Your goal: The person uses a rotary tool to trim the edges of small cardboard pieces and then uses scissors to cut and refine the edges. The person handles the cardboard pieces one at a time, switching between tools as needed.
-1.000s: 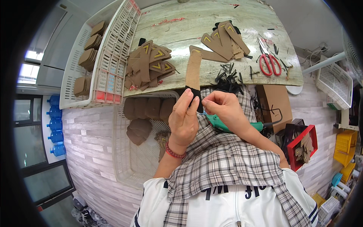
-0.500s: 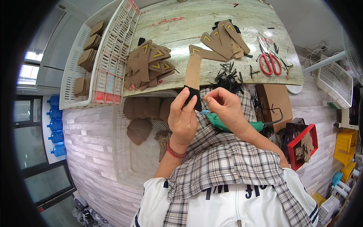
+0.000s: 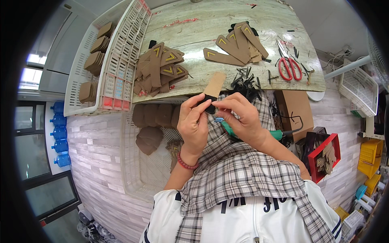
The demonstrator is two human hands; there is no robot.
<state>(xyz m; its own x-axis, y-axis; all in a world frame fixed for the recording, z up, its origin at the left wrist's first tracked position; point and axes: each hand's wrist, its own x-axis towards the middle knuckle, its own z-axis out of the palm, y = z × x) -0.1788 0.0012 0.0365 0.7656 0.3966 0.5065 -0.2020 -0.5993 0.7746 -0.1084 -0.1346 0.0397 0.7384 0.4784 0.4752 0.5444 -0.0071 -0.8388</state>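
My left hand [image 3: 193, 129] pinches a brown fabric tab [image 3: 215, 83] with a black end [image 3: 210, 106], held over my lap at the table's front edge. The fingertips of my right hand [image 3: 242, 117] are closed at the right edge of that black end. Beneath the right hand lies a green corded hand tool [image 3: 276, 135] with a blue part near its tip, partly hidden by the hand. Beyond the hands, a fan of brown tabs with yellow chevrons [image 3: 230, 45] rests on the table, and a larger heap of them [image 3: 156, 71] sits to the left.
Black scraps [image 3: 246, 85] and red-handled scissors [image 3: 289, 68] lie on the table [image 3: 194, 36]. A white crate [image 3: 121, 60] with stacked brown pieces stands at left; another crate [image 3: 135, 178] is below. At right are a cardboard box [image 3: 298, 107] and a red box [image 3: 320, 157].
The tab has dropped lower and tilted to the right. My right hand has moved left, its fingers now at the black end. The left fingers have curled in more.
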